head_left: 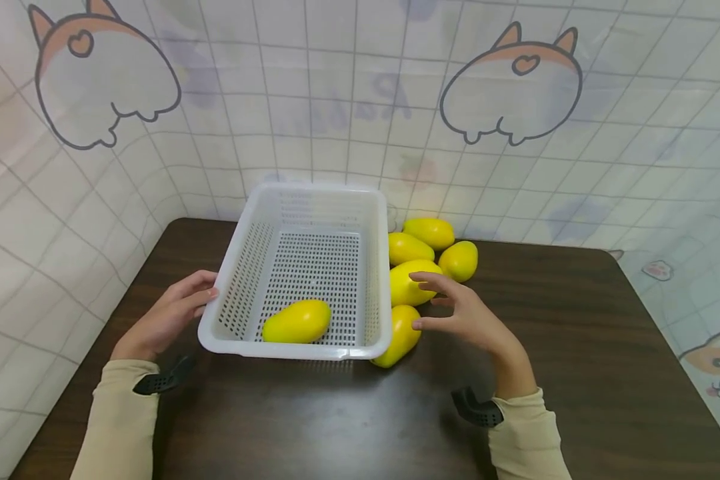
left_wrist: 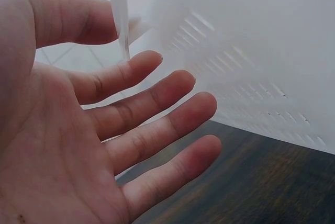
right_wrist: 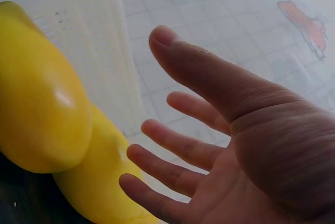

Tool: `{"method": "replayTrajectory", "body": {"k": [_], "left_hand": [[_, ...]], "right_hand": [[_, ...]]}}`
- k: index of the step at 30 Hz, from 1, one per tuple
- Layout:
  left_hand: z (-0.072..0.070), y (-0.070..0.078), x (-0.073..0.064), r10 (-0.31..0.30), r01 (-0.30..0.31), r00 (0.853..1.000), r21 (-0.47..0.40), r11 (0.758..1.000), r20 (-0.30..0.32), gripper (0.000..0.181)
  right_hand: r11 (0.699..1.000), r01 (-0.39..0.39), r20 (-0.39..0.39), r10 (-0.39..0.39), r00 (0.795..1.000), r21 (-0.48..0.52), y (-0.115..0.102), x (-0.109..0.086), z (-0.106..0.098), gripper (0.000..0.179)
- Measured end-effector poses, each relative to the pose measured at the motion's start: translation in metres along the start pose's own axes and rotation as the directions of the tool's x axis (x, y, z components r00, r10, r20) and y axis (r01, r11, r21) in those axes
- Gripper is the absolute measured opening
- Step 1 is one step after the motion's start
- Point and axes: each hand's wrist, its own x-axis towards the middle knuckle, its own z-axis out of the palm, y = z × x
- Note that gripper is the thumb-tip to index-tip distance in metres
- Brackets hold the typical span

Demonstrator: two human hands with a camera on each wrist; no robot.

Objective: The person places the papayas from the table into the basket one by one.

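Note:
A white perforated plastic basket (head_left: 297, 353) holds one yellow mango (head_left: 297, 322) near its front wall. At the basket's left rim is my left hand (head_left: 171, 313); in the left wrist view its thumb (left_wrist: 78, 22) goes behind the rim while the other fingers (left_wrist: 193, 111) extend along the outer side. My right hand (head_left: 471, 317), fingers spread and holding nothing, is at the basket's right, close over two mangoes, the nearer mango (head_left: 401, 337) and a larger mango (head_left: 411, 283). The right wrist view shows a mango (right_wrist: 42, 93) left of the fingertips.
Further mangoes cluster behind these along the basket's right side, including a rear mango (head_left: 429, 233) and a rounder mango (head_left: 459, 261). The dark wooden table (head_left: 576, 347) extends to the right and front. A patterned white sheet (head_left: 336, 100) hangs behind and at both sides.

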Motion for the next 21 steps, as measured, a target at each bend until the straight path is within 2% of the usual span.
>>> {"method": "replayTrajectory", "body": {"k": [5,13,21], "left_hand": [[0.003,0.005,0.002,-0.003,0.003,1.0,0.03,1.0,0.002,0.037],[-0.003,0.004,-0.003,0.008,-0.008,1.0,0.058,0.998,-0.001,0.032],[0.002,-0.002,0.001,0.006,-0.006,1.0,0.067,0.998,-0.012,0.031]], "right_hand": [[1.0,-0.016,0.048,0.016,0.999,0.007,0.007,-0.004,0.0,0.07],[0.999,-0.008,0.048,0.006,0.999,0.041,0.009,-0.004,0.004,0.066],[0.998,0.034,-0.053,-0.031,0.998,0.048,0.016,-0.011,0.004,0.062]]}}
